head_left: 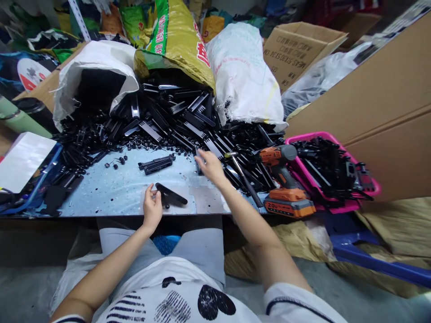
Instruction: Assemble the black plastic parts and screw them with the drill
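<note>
In the head view, my left hand (pixel 152 207) is low over the front of the table, its thumb and fingers curled at the near-left end of a long, narrow black plastic strip (pixel 172 194). The strip slants down to the right, with a small black knob (pixel 167 207) below it. Farther forward, my right hand (pixel 211 167) reaches to the edge of a pile of black parts (pixel 188 112). Its fingers are bent together over something dark and blurred that I cannot make out. Between the hands and the pile lie paired black strips (pixel 156 164).
Right of my right arm lie a hammer (pixel 245 177) and an orange cordless drill (pixel 282 179). A pink basket (pixel 376 187) holds black parts. Behind the pile lie a white sack (pixel 247 74) and a yellow sack (pixel 185 40). At left is a blue tray (pixel 50 168).
</note>
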`<state>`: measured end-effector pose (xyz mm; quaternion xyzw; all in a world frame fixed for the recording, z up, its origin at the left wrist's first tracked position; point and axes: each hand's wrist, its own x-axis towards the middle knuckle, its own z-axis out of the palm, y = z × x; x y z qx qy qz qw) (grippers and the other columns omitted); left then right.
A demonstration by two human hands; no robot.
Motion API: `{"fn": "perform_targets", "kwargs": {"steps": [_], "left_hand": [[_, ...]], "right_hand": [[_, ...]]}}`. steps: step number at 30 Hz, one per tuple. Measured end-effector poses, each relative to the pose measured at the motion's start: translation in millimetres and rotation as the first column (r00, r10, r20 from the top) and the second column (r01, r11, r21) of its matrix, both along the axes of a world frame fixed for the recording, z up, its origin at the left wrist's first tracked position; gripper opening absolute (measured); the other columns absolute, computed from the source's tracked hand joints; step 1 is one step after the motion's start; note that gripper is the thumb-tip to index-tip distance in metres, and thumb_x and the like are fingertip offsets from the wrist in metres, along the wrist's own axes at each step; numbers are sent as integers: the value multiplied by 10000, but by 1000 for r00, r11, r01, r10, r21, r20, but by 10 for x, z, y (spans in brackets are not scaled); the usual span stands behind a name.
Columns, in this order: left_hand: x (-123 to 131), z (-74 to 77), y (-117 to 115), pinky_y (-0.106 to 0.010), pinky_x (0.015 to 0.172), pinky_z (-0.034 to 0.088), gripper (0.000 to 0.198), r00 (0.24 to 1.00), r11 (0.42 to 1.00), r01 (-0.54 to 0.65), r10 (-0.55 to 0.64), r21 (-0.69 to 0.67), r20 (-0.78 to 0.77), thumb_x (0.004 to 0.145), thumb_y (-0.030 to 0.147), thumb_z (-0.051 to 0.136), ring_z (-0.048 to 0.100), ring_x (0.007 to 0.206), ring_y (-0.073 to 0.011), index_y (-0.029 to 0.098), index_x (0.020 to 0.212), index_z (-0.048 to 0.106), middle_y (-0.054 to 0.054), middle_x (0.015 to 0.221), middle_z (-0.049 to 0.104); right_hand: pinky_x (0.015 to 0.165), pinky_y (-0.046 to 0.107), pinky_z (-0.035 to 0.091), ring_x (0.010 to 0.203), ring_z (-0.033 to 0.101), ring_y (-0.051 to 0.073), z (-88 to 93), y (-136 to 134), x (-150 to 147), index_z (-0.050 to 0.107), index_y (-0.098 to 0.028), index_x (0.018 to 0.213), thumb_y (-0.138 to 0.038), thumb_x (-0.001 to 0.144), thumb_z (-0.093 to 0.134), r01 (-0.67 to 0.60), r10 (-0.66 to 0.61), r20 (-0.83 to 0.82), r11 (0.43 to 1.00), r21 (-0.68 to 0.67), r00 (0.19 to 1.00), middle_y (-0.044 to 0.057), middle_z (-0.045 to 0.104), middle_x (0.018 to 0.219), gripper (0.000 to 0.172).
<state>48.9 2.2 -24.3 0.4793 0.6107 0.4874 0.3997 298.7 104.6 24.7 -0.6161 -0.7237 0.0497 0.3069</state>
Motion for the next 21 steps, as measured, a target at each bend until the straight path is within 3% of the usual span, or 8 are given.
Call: {"fn": "perform_targets", "kwargs": {"steps": [4, 7, 11, 15, 18, 21], "left_hand": [[-110, -97, -62, -292, 727, 530, 545, 995, 996, 62, -57, -70, 79, 856, 432, 538, 615, 757, -143, 176, 1322, 419, -58, 911, 586], [-154, -106, -101, -318, 748, 540, 567, 989, 991, 95, -83, -97, 120, 849, 441, 544, 623, 752, -147, 171, 1328, 404, -52, 903, 586], [-199, -102, -168, -326, 783, 531, 575, 986, 983, 128, -112, -131, 122, 849, 442, 541, 638, 779, -156, 166, 1330, 390, -47, 883, 600], [-247, -103, -234, -325, 779, 521, 576, 986, 975, 158, -149, -156, 73, 857, 432, 522, 635, 779, -158, 154, 1335, 365, -49, 868, 609], [-303, 87, -167, -310, 703, 519, 621, 981, 975, 135, -157, -175, -117, 827, 426, 552, 619, 761, -160, 156, 1348, 348, -82, 964, 603], [-468, 587, -48, -305, 698, 510, 511, 928, 980, 176, -196, -90, -316, 814, 421, 557, 603, 850, -184, 175, 1254, 472, -109, 1062, 581]], "right_hand": [[868, 366, 410, 980, 484, 218, 35, 672, 865, 569, -107, 1205, -322, 952, 375, 228, -239, 177, 970, 80, 955, 150, 576, 1075, 385], [824, 400, 396, 999, 423, 229, 63, 1039, 1329, 577, -62, 1156, -240, 942, 337, 320, -329, 230, 944, 77, 916, 192, 535, 1108, 368], [819, 482, 376, 1022, 400, 267, 7, 1335, 1689, 610, -163, 1061, -206, 872, 419, 320, -326, 254, 945, 65, 911, 186, 515, 1163, 272], [862, 522, 343, 1062, 403, 289, -62, 1453, 1787, 602, -212, 987, -152, 836, 428, 292, -297, 285, 955, 59, 911, 158, 532, 1180, 237], [954, 509, 264, 1065, 404, 259, 23, 1361, 1651, 553, -133, 1079, -136, 875, 374, 251, -285, 328, 957, 142, 901, 187, 548, 1153, 271], [961, 432, 271, 988, 447, 230, 182, 1008, 1278, 546, -71, 1055, -211, 901, 418, 183, -244, 362, 963, 196, 900, 181, 574, 1052, 245]]}}
